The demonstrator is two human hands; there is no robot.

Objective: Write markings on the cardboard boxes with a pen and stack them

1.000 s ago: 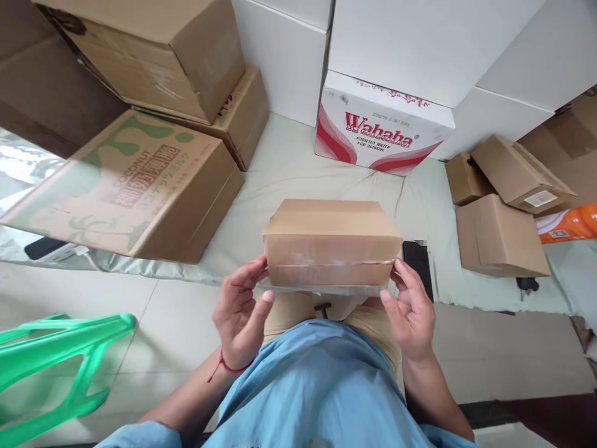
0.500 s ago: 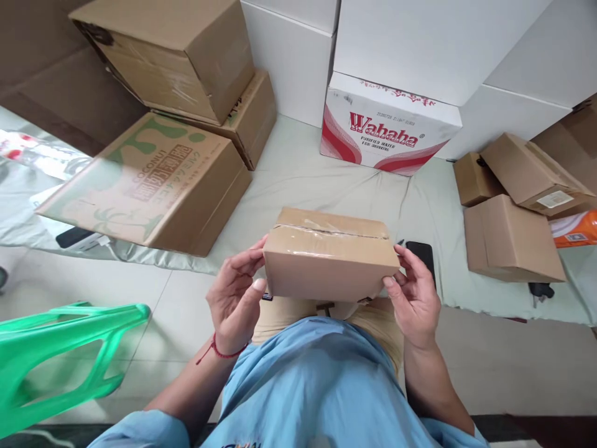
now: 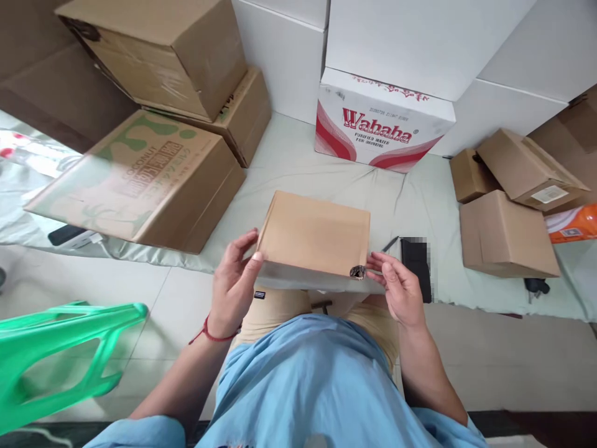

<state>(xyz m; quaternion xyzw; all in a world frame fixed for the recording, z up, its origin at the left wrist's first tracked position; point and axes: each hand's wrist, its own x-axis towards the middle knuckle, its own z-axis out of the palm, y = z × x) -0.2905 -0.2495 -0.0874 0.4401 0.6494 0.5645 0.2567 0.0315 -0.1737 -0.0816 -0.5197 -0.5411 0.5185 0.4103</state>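
Note:
A plain brown cardboard box (image 3: 317,233) lies in front of me near the table's front edge, a broad smooth face upward. Its near right corner is torn and dark. My left hand (image 3: 236,283) has its thumb and fingertips against the box's left edge, a red cord bracelet around the wrist. At the damaged corner is my right hand (image 3: 396,280), fingers stretched out beside the right edge and thumb apart from the box. The box hides the right fingertips in part. Just right of that hand lies a black phone (image 3: 414,264), with a dark pen (image 3: 390,244) next to it.
A coconut carton (image 3: 153,162) with more boxes stands at the left. Against the wall is a white-and-red Wahaha carton (image 3: 373,127). Stacked brown boxes (image 3: 508,233) and an orange packet (image 3: 576,224) are at right. A green stool (image 3: 69,361) stands on the floor.
The box has tipped back from me, so its former front face now points up and the taped seam is out of sight. My right thumb has come off the box.

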